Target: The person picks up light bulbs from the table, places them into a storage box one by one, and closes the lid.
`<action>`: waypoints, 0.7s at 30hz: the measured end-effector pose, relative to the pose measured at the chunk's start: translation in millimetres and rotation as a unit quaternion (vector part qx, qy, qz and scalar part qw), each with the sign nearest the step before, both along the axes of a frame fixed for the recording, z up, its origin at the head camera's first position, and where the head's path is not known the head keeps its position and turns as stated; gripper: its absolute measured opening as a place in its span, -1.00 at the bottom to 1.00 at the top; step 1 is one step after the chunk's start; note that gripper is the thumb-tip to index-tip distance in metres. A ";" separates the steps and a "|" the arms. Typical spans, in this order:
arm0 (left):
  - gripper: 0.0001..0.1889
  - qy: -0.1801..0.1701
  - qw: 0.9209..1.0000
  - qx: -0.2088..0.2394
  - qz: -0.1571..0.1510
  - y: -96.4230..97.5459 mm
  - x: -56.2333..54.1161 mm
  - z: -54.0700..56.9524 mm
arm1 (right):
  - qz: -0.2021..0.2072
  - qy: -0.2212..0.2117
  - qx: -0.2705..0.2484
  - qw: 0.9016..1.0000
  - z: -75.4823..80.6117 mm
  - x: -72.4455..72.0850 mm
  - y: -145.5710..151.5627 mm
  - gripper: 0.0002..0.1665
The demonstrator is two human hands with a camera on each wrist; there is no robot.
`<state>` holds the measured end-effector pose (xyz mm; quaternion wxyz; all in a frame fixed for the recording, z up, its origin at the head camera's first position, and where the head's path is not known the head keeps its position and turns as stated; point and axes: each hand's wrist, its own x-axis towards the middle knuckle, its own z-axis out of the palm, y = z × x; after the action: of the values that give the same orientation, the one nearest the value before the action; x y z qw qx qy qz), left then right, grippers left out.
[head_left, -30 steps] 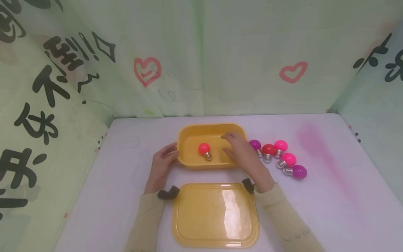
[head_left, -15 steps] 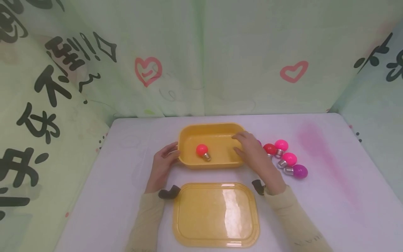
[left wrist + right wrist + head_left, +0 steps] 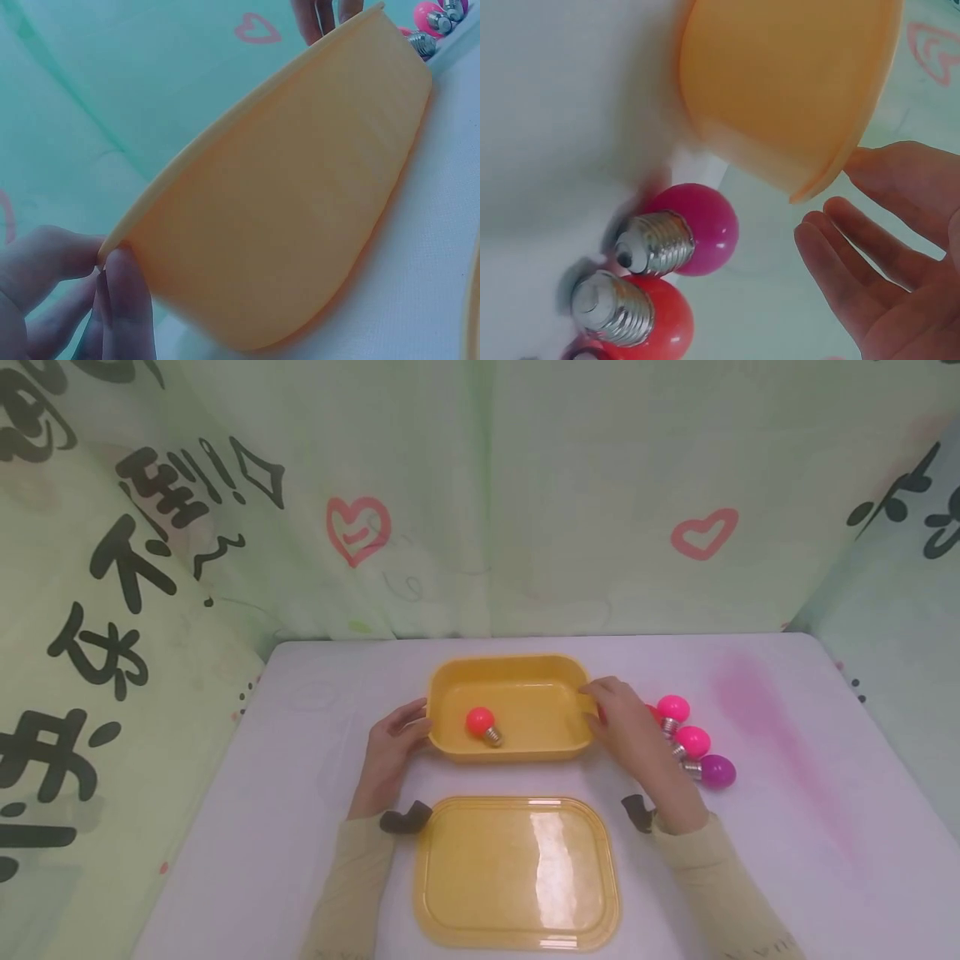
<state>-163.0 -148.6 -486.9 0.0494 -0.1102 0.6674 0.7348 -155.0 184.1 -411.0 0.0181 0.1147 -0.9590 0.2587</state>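
A yellow plastic tub [image 3: 517, 755] stands at the table's middle, with one pink-red light bulb [image 3: 480, 722] lying inside. My left hand [image 3: 393, 747] pinches the tub's left rim between thumb and fingers, as the left wrist view shows. At the opposite end is my right hand [image 3: 626, 718]; in the right wrist view its thumb lies at the rim, and the other fingers are spread a little away from it. Beside the tub, a purple bulb [image 3: 714, 229] and a red bulb [image 3: 667, 319] appear close to that hand; the head view mostly hides them behind it.
Nearer the body lies a flat yellow lid [image 3: 517, 872], between the two forearms. Right of the right hand, pink bulbs [image 3: 692, 742] and another purple bulb [image 3: 717, 772] lie on the white table [image 3: 810, 860]. Fabric walls [image 3: 547, 527] enclose the back and sides.
My right hand has moved right, from above the tub's inside out to its right rim. The bulb inside has shifted slightly left and down. My left hand has stayed at the left rim.
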 end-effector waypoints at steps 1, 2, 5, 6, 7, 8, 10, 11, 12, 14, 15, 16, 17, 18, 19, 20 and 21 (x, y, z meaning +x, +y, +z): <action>-0.58 0.000 1.000 -0.002 0.000 0.1 0.2 0.2 | -0.004 -0.004 0.001 1.000 0.1 0.5 0.9 -0.49; -0.59 -0.001 1.000 -0.003 0.001 0.3 0.4 0.3 | -0.007 -0.007 0.002 1.000 -0.3 0.9 2.2 -0.48; -0.60 0.001 1.000 -0.009 0.001 1.0 1.1 1.0 | -0.016 -0.015 0.004 1.000 -2.4 1.3 5.6 -0.47; -0.60 0.001 1.000 -0.012 0.000 1.3 1.2 1.1 | -0.018 -0.015 0.005 1.000 -3.2 1.3 6.6 -0.47; -0.61 0.002 1.000 -0.012 0.001 1.6 1.4 1.2 | -0.020 -0.016 0.005 1.000 -3.9 1.6 7.4 -0.48; -0.61 0.001 1.000 -0.014 0.000 1.8 1.3 1.2 | -0.023 -0.019 0.004 1.000 -4.2 1.8 8.0 -0.48; -0.61 0.001 1.000 -0.018 -0.002 1.9 1.4 1.4 | -0.028 -0.020 0.003 0.999 -4.6 2.6 9.4 -0.48; -0.61 0.000 1.000 -0.021 -0.003 2.1 1.5 1.5 | -0.031 -0.021 0.002 0.999 -4.4 3.0 10.0 -0.49; -0.61 0.000 1.000 -0.023 -0.002 2.1 1.7 1.9 | -0.033 -0.023 0.001 0.999 -4.3 3.3 10.7 -0.49; -0.61 0.000 1.000 -0.027 -0.003 2.1 2.1 2.4 | -0.038 -0.027 0.002 0.999 -3.7 3.9 12.3 -0.49; -0.61 0.000 1.000 -0.030 -0.003 2.1 2.3 2.6 | -0.039 -0.029 0.002 0.999 -3.9 4.2 13.3 -0.48; -0.61 0.000 0.999 -0.033 -0.002 2.1 2.5 2.6 | -0.041 -0.032 0.003 0.999 -3.7 4.4 14.2 -0.47; -0.60 0.000 0.999 -0.035 -0.002 2.0 2.7 2.6 | -0.043 -0.035 0.006 0.998 -3.6 4.4 15.2 -0.46; -0.60 0.000 0.999 -0.036 -0.002 1.9 2.6 2.5 | -0.045 -0.039 0.008 0.998 -3.5 4.4 16.1 -0.44; -0.59 0.000 0.999 -0.038 -0.002 1.8 2.6 2.2 | -0.047 -0.040 0.010 0.998 -3.7 4.2 17.0 -0.42; -0.58 -0.002 0.999 -0.040 -0.002 1.8 2.6 1.9 | -0.048 -0.042 0.013 0.998 -3.9 4.0 17.8 -0.40; -0.58 -0.004 0.999 -0.043 -0.002 1.7 2.6 1.5 | -0.048 -0.043 0.015 0.998 -4.2 3.8 18.4 -0.39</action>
<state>-160.4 -146.9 -485.4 0.0484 -0.1142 0.6983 0.7050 -151.2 202.5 -415.2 -0.0122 0.0571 -0.9671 0.2477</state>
